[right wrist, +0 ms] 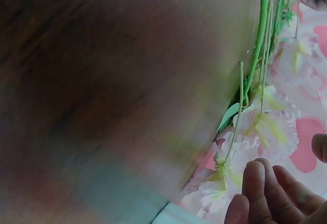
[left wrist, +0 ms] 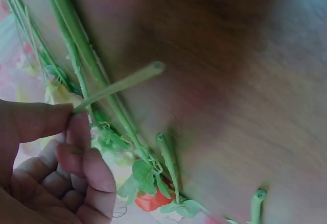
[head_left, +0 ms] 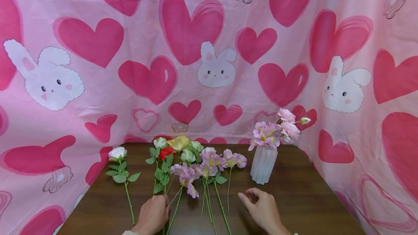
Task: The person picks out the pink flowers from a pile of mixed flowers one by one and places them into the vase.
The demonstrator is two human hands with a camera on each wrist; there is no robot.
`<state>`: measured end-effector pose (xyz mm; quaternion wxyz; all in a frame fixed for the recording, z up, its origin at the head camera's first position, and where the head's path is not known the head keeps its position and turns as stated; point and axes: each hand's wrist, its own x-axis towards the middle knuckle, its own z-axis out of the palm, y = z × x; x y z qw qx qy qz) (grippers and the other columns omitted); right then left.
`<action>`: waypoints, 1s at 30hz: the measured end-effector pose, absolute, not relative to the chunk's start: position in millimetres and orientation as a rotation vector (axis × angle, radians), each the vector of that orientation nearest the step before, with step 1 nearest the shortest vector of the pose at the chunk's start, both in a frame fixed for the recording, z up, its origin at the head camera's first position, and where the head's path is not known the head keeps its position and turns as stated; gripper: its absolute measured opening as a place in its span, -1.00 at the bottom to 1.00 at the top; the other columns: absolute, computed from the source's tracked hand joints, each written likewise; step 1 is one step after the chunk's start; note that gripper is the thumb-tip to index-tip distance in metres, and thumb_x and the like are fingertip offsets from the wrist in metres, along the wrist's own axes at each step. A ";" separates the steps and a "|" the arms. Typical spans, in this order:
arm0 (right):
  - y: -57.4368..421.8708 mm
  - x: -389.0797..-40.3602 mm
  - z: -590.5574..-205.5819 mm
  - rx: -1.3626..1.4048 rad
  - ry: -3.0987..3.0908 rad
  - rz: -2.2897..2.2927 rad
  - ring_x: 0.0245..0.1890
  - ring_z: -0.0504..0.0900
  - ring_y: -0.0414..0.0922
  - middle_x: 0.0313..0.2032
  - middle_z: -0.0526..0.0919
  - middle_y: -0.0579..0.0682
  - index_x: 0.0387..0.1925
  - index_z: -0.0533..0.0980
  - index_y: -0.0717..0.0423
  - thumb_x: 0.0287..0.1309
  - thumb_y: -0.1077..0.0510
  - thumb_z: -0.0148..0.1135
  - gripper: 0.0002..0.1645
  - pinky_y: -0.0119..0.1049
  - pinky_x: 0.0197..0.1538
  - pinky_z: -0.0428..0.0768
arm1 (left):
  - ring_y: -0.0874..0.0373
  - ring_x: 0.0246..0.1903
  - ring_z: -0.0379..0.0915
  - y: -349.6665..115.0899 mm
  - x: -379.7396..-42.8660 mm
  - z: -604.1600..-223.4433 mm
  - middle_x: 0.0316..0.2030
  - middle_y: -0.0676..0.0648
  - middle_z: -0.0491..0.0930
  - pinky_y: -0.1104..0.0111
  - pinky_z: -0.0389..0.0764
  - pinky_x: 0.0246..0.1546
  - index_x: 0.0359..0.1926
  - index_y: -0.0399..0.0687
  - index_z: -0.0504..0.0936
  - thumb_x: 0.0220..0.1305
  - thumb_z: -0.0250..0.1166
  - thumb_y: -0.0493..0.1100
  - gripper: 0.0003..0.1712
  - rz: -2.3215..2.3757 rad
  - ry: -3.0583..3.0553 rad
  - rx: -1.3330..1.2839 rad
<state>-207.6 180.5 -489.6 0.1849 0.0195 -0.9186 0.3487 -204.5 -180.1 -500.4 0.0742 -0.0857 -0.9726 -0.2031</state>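
Left hand (head_left: 151,213) pinches a flower stem (left wrist: 120,87) toward the table's (head_left: 300,195) near edge. Right hand (head_left: 263,207) free, fingers loosely bent, nearer right edge.

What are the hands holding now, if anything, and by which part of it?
The left hand pinches a purple flower by its thin stem, near the lower end; the right hand holds nothing.
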 end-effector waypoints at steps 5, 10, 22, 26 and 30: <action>180.1 -207.2 -489.2 0.054 -2.594 0.983 -0.51 0.48 -0.40 -0.57 0.54 -0.37 -0.41 0.69 -0.20 0.13 -0.26 0.48 -0.71 -0.37 -0.38 0.47 | 0.26 -0.54 0.48 -175.8 -204.6 -498.0 -0.57 0.20 0.53 0.20 0.50 -0.49 -0.58 0.15 0.55 0.13 0.40 -0.30 -0.71 -0.669 -2.852 -0.242; 179.6 -206.4 -488.6 0.047 -2.601 0.982 -0.51 0.48 -0.40 -0.57 0.54 -0.36 -0.40 0.69 -0.19 0.13 -0.27 0.47 -0.70 -0.37 -0.38 0.46 | 0.23 -0.51 0.51 -168.9 -204.1 -492.2 -0.56 0.20 0.55 0.18 0.50 -0.47 -0.53 0.13 0.59 0.18 0.43 -0.26 -0.75 -0.749 -2.813 -0.223; 178.5 -207.9 -488.1 0.049 -2.584 0.981 -0.51 0.48 -0.39 -0.58 0.53 -0.36 -0.39 0.70 -0.18 0.13 -0.25 0.48 -0.71 -0.36 -0.37 0.47 | 0.34 -0.53 0.46 -150.6 -202.2 -483.3 -0.58 0.28 0.51 0.27 0.46 -0.49 -0.47 0.12 0.63 0.21 0.48 -0.22 -0.79 -0.797 -2.688 -0.232; 178.9 -207.2 -487.8 0.047 -2.588 0.981 -0.51 0.48 -0.39 -0.58 0.53 -0.36 -0.38 0.70 -0.17 0.13 -0.27 0.47 -0.69 -0.35 -0.38 0.46 | 0.32 -0.51 0.48 -145.6 -201.8 -480.0 -0.55 0.29 0.55 0.29 0.46 -0.49 -0.46 0.15 0.64 0.19 0.50 -0.20 -0.79 -0.781 -2.625 -0.252; 178.2 -208.5 -487.8 0.050 -2.583 0.977 -0.52 0.47 -0.39 -0.58 0.52 -0.36 -0.39 0.70 -0.18 0.13 -0.24 0.49 -0.72 -0.36 -0.37 0.46 | 0.30 -0.49 0.51 -140.8 -201.6 -478.5 -0.53 0.27 0.58 0.30 0.46 -0.49 -0.46 0.17 0.66 0.16 0.52 -0.22 -0.79 -0.780 -2.563 -0.261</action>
